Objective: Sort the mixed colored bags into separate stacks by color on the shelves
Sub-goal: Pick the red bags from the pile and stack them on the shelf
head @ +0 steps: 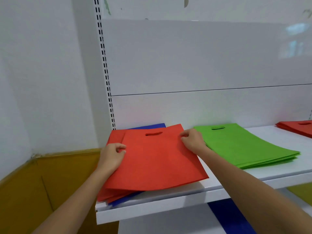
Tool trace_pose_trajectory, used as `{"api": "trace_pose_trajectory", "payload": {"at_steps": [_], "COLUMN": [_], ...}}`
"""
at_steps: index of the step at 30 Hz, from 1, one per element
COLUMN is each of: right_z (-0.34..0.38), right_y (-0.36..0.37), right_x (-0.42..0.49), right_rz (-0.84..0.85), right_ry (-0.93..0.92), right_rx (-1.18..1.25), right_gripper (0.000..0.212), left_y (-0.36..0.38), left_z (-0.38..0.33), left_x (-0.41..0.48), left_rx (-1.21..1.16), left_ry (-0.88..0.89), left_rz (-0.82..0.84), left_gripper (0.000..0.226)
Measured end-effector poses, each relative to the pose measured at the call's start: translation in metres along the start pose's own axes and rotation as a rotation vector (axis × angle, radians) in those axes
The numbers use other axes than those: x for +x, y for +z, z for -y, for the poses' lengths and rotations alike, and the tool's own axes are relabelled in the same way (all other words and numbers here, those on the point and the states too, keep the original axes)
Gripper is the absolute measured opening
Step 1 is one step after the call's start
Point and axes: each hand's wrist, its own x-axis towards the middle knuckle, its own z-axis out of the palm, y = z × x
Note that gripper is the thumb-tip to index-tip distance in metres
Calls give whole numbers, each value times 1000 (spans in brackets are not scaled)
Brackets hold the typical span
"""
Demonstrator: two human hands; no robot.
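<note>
You hold a red bag by its two side edges, on top of the mixed pile at the left end of the shelf.

Your left hand (pixel 112 157) curls its fingers and thumb over the left edge of the red bag (pixel 152 157), and your right hand (pixel 192 141) pinches the right edge near the top. The bag lies nearly flat, its cut-out handle slot toward the back panel and its bottom edge toward you, past the lip of the white metal shelf (pixel 168 205). It looks almost square, so you cannot tell its long axis. The fabric is matte, thin and sheet-like, bowing slightly at the front. Under it lie more red bags and a blue bag (pixel 148 126). Just to the right lies a flat green stack (pixel 244 146), and further right a red stack (pixel 298 128).
</note>
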Motion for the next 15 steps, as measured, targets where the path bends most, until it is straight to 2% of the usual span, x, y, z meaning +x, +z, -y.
{"api": "trace_pose_trajectory", "payload": {"at_steps": [6,15], "right_z": [-46,-182], "right_y": [-71,-266], "right_x": [0,-41], "right_rz": [-129,-369], "right_ry": [-56,101], "right_rx": [-146,-350], "right_gripper": [31,28], "left_y": [36,169], "left_z": [-70,-252], "left_x": [-1,-50], "left_rx": [8,-187], "left_ry": [234,456], "left_rz": [-5,110], "left_gripper": [30,32]}}
